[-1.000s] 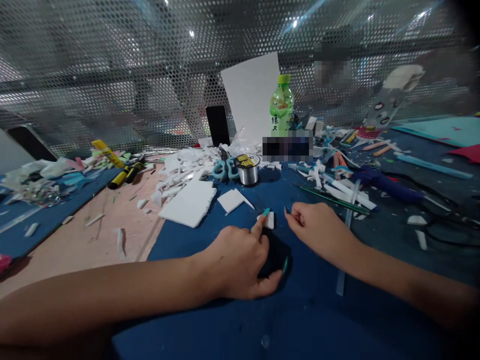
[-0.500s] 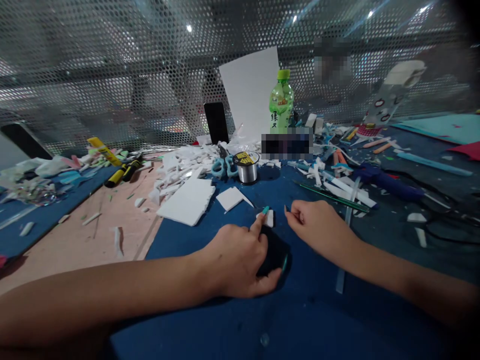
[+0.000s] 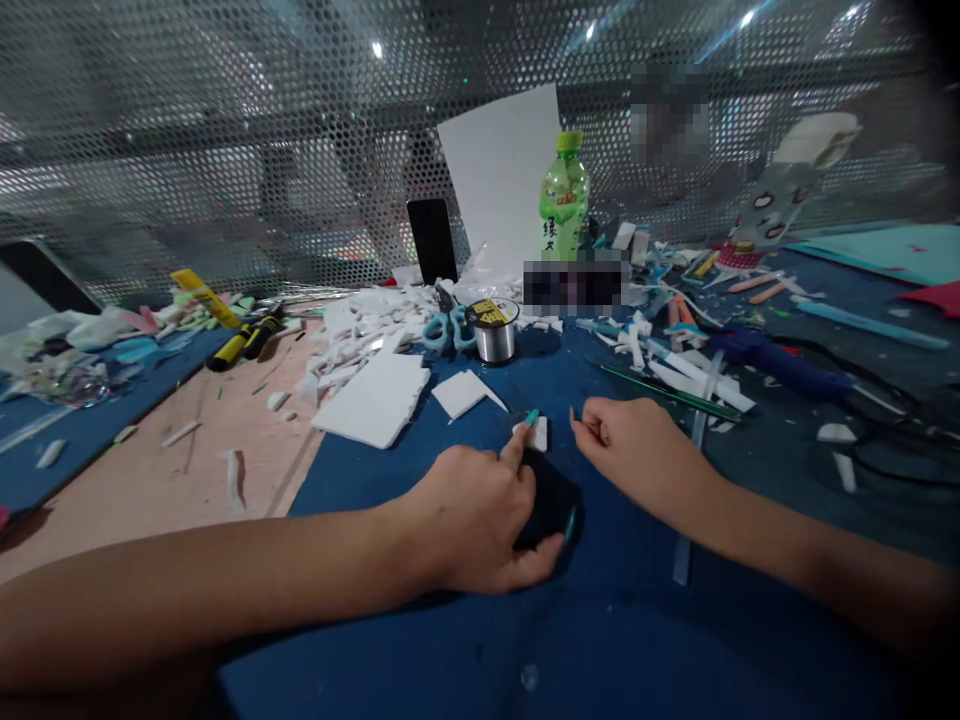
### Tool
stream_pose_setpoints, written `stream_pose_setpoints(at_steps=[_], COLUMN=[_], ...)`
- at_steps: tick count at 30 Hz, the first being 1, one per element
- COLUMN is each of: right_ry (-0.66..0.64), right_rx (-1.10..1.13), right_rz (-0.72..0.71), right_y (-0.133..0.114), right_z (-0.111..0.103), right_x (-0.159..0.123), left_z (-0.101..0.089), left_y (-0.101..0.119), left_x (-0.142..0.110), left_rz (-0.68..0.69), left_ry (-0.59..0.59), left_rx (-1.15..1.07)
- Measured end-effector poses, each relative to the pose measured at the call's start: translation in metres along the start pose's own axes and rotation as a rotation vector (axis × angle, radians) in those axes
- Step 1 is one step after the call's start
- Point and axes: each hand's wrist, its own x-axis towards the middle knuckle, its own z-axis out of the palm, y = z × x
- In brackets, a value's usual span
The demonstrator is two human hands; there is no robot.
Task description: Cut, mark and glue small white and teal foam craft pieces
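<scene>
My left hand (image 3: 480,520) rests on the blue mat with its index finger stretched out, the tip pressing on a small white foam piece (image 3: 540,436). Its thumb reaches out to the side, while the other fingers look curled under. Just right of that piece, my right hand (image 3: 637,450) is closed, fingertips pinched together. Whatever it may hold is hidden or too small to make out. Beyond the left hand lie a square white foam piece (image 3: 459,394) and a larger white foam sheet (image 3: 375,400).
Blue-handled scissors (image 3: 442,330) and a wire spool (image 3: 495,340) stand behind the foam. Further back are a green bottle (image 3: 564,195), a phone (image 3: 432,242) and a heap of white scraps (image 3: 352,340). On the right lie a green pen (image 3: 671,391) and a blue glue gun (image 3: 780,362) with its cable.
Both hands stay almost where they were, the left index finger still on the small foam piece. The view has shifted very slightly.
</scene>
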Motion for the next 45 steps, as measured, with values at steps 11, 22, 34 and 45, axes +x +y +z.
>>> stream_pose_setpoints(at_steps=[11,22,34,45], right_ry=[-0.008,-0.029,-0.02,-0.024], right_rx=[0.019,0.084,0.123,0.262], right_rz=[0.013,0.042,0.03,0.046], right_y=[0.0009,0.0006,0.0001,-0.001], right_z=[0.0023,-0.0016,-0.0033,-0.0056], right_x=[-0.0006,-0.0011,-0.0023,-0.0057], left_z=[0.0009,0.0005,0.0003,0.0013], left_y=[-0.0008,-0.0009,0.0001,0.0001], left_x=[0.0012,0.0003,-0.0002,0.0007], left_rz=[-0.01,-0.016,-0.026,-0.038], left_ry=[0.0,-0.006,-0.008,0.002], left_rx=[-0.008,-0.006,-0.027,-0.02])
